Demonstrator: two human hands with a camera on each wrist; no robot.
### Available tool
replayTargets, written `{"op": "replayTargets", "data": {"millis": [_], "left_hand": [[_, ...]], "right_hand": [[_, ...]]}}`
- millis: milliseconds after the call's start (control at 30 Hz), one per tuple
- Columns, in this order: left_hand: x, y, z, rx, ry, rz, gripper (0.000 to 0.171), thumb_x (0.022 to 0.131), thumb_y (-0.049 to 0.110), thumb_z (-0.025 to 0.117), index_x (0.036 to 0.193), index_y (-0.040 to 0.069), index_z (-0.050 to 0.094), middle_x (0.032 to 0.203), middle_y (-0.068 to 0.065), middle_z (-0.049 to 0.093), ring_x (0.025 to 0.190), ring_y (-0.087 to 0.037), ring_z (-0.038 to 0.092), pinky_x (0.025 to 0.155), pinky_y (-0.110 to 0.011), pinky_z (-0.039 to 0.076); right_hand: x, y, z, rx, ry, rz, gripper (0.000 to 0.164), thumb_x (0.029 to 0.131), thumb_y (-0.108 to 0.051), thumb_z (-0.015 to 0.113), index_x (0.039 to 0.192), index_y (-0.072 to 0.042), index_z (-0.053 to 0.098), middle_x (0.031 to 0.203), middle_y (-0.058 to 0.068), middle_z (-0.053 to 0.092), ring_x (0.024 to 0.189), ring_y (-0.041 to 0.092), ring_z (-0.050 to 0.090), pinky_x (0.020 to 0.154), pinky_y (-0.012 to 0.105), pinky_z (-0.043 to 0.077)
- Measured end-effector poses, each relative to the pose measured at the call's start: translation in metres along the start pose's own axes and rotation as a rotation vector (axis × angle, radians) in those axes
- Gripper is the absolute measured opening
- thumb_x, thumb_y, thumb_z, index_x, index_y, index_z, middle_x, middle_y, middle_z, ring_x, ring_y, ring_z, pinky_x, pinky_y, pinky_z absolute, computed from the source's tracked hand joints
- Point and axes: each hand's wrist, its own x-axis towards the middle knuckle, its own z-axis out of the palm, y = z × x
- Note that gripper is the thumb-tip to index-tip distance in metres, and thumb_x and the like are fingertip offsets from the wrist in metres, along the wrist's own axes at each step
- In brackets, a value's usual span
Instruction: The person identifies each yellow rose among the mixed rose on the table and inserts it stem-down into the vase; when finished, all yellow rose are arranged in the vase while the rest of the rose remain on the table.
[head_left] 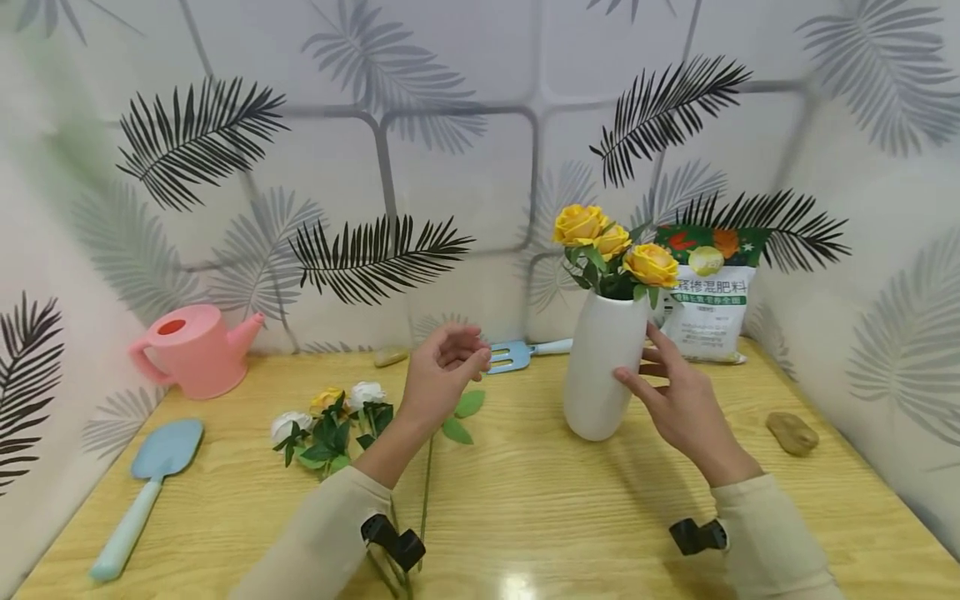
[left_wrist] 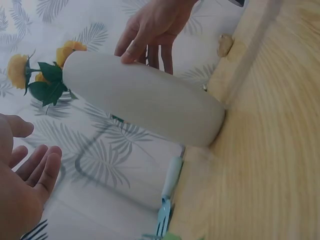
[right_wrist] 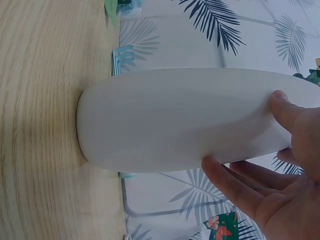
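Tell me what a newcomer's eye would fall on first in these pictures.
Probably the tall, smooth white vase of yellow roses, right of centre on the pale wood-grain table, with the right hand holding its right side. Next might come the rounded pink watering can at back left, then the green-and-white printed bag at back right.

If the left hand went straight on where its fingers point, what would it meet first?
Probably the white vase, held by the right hand; the left hand aims roughly that way. The blue fork seems to lie lower, on the table, though depth is unclear.
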Motion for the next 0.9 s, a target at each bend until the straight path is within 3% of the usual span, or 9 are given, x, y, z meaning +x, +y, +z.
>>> {"op": "replayTargets", "data": {"millis": [200,500,733,900], "left_hand": [[-0.02,-0.008,-0.033,0.071,0.045,-0.029,0.027,0.097,0.003,0.065,0.123,0.0,0.062,0.103,-0.013,0.067,0.079,-0.008,0.067,0.073,-0.031,0.059],[-0.045,-0.013,-0.083,0.181,0.075,-0.09,0.024,0.098,0.006,0.065,0.121,0.002,0.062,0.1,-0.01,0.065,0.074,-0.01,0.065,0.066,-0.024,0.054],[-0.066,-0.012,-0.119,0.305,0.067,-0.188,0.025,0.099,0.012,0.066,0.12,-0.001,0.062,0.099,-0.015,0.065,0.073,-0.015,0.064,0.063,-0.026,0.053],[-0.076,-0.016,-0.133,0.361,0.063,-0.267,0.029,0.099,0.014,0.066,0.122,-0.002,0.061,0.101,-0.015,0.065,0.074,-0.019,0.064,0.064,-0.028,0.054]], "right_hand": [[0.003,-0.001,0.001,0.009,0.008,-0.017,0.078,0.101,-0.038,0.06,0.161,-0.006,0.02,0.142,0.032,0.053,0.121,0.048,0.061,0.093,0.063,0.052],[0.001,0.0,0.0,-0.016,0.008,-0.013,0.078,0.101,-0.039,0.059,0.161,-0.005,0.02,0.14,0.033,0.053,0.12,0.049,0.061,0.092,0.064,0.052],[0.002,0.0,0.001,-0.024,0.0,-0.028,0.079,0.101,-0.038,0.059,0.16,-0.004,0.019,0.14,0.034,0.053,0.12,0.049,0.061,0.092,0.064,0.051],[0.0,0.0,0.003,-0.027,0.021,-0.036,0.079,0.102,-0.038,0.059,0.161,-0.004,0.019,0.14,0.034,0.054,0.119,0.049,0.062,0.091,0.065,0.052]]}}
